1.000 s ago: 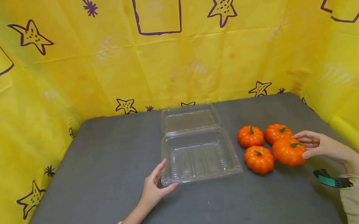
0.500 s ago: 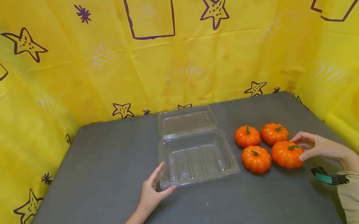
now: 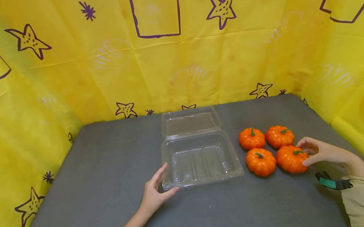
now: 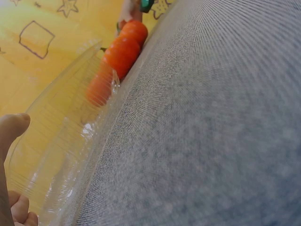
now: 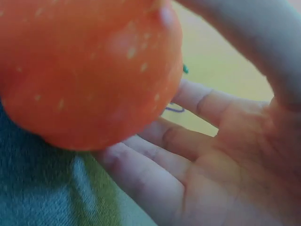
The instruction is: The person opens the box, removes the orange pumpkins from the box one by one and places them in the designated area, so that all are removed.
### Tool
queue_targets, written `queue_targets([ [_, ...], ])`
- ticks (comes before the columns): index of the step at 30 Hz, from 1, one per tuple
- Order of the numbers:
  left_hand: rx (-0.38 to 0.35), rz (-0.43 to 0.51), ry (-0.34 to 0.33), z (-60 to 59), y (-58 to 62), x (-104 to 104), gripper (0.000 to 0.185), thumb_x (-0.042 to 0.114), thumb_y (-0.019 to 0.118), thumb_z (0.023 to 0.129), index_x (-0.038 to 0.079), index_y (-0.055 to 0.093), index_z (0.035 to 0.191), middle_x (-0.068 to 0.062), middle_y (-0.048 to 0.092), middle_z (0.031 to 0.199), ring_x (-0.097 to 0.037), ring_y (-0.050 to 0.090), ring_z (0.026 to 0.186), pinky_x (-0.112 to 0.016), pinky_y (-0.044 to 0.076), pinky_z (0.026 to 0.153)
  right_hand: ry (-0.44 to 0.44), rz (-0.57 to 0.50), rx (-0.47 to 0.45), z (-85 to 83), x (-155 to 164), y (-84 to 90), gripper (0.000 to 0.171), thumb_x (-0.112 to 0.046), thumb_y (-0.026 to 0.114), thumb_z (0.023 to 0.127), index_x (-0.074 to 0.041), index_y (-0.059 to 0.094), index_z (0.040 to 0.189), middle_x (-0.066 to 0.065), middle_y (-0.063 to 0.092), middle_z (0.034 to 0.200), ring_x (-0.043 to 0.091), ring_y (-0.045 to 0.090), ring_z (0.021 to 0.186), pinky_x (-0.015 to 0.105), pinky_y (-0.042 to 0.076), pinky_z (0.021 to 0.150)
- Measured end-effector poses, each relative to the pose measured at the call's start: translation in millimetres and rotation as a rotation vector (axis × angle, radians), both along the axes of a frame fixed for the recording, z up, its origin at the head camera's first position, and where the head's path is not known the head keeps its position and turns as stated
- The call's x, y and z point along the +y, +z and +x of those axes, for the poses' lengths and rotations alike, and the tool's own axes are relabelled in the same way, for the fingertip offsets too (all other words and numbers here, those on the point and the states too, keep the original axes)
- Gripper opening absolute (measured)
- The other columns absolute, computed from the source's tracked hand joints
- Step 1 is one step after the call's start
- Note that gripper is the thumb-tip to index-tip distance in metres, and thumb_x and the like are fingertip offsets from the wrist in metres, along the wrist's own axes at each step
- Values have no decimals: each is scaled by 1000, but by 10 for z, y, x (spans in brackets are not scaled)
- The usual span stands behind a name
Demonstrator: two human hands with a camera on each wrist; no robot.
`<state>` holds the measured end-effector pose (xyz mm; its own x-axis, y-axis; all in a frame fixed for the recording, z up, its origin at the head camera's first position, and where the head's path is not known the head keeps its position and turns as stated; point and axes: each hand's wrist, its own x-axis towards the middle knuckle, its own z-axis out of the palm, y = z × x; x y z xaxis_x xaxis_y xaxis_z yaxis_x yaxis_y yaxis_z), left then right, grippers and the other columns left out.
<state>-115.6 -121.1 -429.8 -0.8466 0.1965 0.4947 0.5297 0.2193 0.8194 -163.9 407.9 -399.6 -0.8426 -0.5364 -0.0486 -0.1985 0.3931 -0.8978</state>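
My right hand point(image 3: 327, 155) holds a small orange pumpkin point(image 3: 291, 161) with a green stem by its right side, thumb in front and fingers behind. In the right wrist view this pumpkin point(image 5: 94, 80) is large, with fingers point(image 5: 146, 176) reaching along its underside. The pumpkin is low at the table, front right of a cluster with three similar pumpkins point(image 3: 261, 162). My left hand point(image 3: 153, 196) is spread around the front left corner of a clear plastic clamshell container point(image 3: 202, 164), its lid point(image 3: 191, 123) laid back. Nothing lies in the container. The left wrist view shows my thumb point(image 4: 14, 126) beside its wall.
A dark grey table point(image 3: 105, 158) bears everything. Yellow fabric point(image 3: 175, 60) with purple drawings walls it at the back and both sides. The rear pumpkins point(image 3: 279, 137) stand close to the held one.
My right hand has lowered the pumpkin from slightly over the others down to their level at the front right. My left hand keeps its place at the container's corner.
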Motion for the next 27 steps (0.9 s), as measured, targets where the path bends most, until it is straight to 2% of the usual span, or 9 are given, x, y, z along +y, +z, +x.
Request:
queue_targets([
  [3, 6, 7, -18, -15, 3, 5, 70, -10, 75, 62, -16, 41, 123, -31, 40, 126, -41, 37, 116, -23, 30, 95, -1, 13, -58, 7, 41, -11, 38, 0, 61, 80, -6, 36, 109, 0, 36, 113, -7, 41, 101, 23, 44, 76],
  [6, 23, 24, -45, -31, -7, 5, 66, -12, 74, 63, -16, 44, 121, -33, 39, 126, -42, 35, 117, -23, 31, 95, 23, 20, -79, 1, 67, -36, 40, -1, 61, 80, -5, 32, 108, 3, 33, 111, -9, 39, 101, 23, 44, 76],
  [13, 34, 30, -65, 6, -16, -22, 62, -13, 74, 63, -16, 46, 118, -35, 37, 126, -39, 33, 119, -21, 31, 96, 85, 0, -55, -2, 22, -92, 43, 2, 63, 78, -1, 29, 105, 11, 39, 101, -1, 45, 96, 20, 42, 74],
  [17, 34, 25, -63, 32, -6, -41, 64, -14, 74, 62, -17, 45, 120, -35, 37, 126, -37, 33, 120, -21, 30, 96, 74, 44, -43, 23, -11, -92, 45, 1, 65, 77, 2, 29, 105, 11, 40, 99, 3, 45, 91, 19, 41, 73],
  [21, 31, 53, -95, -8, -14, -68, 67, -17, 72, 62, -18, 41, 122, -37, 35, 126, -35, 32, 121, -23, 29, 97, 77, 58, -49, 16, -29, -54, 49, -2, 65, 77, 5, 26, 106, 13, 40, 99, 5, 45, 89, 21, 42, 72],
  [25, 8, 81, -130, -82, -117, -133, 71, -15, 71, 65, -14, 37, 128, -34, 33, 129, -25, 34, 123, -25, 29, 97, 77, 33, -90, 21, -2, 6, 45, -2, 61, 81, -2, 27, 109, 13, 39, 102, 7, 48, 91, 24, 46, 73],
  [27, -21, 117, -127, -93, -143, -191, 68, -15, 67, 69, -13, 35, 129, -34, 32, 130, -26, 35, 122, -25, 30, 97, 57, 19, -45, 53, 10, 57, 41, 0, 57, 83, -7, 30, 113, 10, 42, 106, 4, 48, 94, 24, 46, 73],
])
